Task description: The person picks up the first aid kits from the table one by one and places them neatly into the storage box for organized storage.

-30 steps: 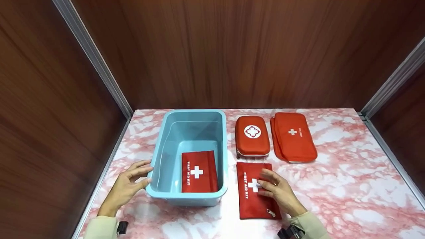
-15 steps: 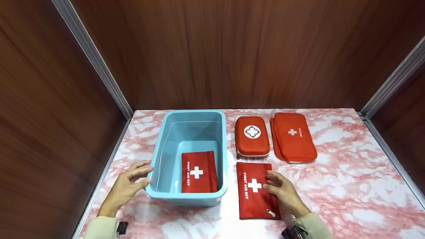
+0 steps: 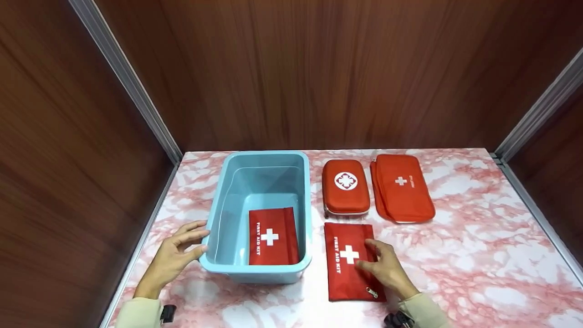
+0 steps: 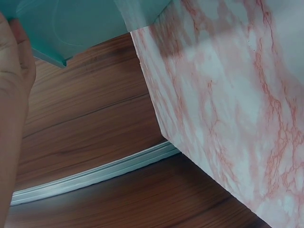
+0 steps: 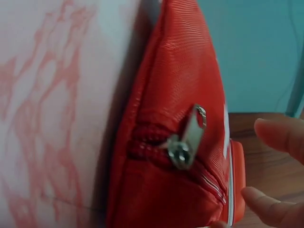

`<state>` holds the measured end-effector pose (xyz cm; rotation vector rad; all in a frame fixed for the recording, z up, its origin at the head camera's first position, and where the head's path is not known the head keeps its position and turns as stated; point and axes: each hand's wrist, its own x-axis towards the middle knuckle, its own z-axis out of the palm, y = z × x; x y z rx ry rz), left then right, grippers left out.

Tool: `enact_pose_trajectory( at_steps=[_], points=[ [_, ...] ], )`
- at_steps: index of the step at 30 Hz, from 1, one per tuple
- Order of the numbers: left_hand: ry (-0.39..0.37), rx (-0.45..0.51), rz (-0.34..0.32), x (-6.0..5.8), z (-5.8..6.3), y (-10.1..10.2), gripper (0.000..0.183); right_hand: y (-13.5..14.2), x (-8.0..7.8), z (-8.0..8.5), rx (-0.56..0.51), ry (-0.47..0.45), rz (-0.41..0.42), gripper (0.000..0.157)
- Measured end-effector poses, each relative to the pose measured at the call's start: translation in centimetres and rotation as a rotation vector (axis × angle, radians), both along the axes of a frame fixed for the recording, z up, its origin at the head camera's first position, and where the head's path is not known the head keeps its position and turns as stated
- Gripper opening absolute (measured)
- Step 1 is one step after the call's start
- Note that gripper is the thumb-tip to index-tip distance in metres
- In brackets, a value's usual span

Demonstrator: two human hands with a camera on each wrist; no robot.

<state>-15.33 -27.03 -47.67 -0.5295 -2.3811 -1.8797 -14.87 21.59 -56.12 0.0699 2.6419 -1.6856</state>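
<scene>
Zippered pouch (image 3: 342, 279), right hand (image 3: 387, 268) over its right edge, lies apart from bin (image 3: 268, 177).

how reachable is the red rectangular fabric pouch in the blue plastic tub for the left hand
Probably yes: one wall of the tub separates the left hand from the pouch, but the open top looks clear.

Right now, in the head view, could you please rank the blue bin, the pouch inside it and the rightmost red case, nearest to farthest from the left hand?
1. Blue bin, just right of the left hand.
2. Pouch inside it, toward its near right.
3. Rightmost red case, back right, outside the bin.
</scene>
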Motion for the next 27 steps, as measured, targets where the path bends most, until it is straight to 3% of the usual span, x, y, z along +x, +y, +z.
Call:
enact_pose_trajectory(
  at_steps=[6,12,17,22,27],
  points=[
    [-0.015,0.012,0.021,0.0,0.0,0.1,0.033,-0.5,0.1,-0.3,0.238,0.014,-0.034,0.072],
    [-0.012,0.009,0.013,0.1,0.0,0.0,0.033,-0.6,-0.1,-0.5,0.31,0.0,-0.033,0.075],
    [0.001,0.007,-0.002,0.0,0.0,-0.1,0.033,-0.7,-0.2,-0.6,0.328,0.01,-0.037,0.071],
    [0.011,0.005,-0.007,0.0,0.0,-0.1,0.033,-0.5,-0.3,-0.7,0.309,0.066,-0.055,0.058],
    [0.009,0.004,-0.003,0.0,-0.1,-0.1,0.033,0.1,-0.3,-1.1,0.215,0.103,-0.074,0.043]
  ],
)
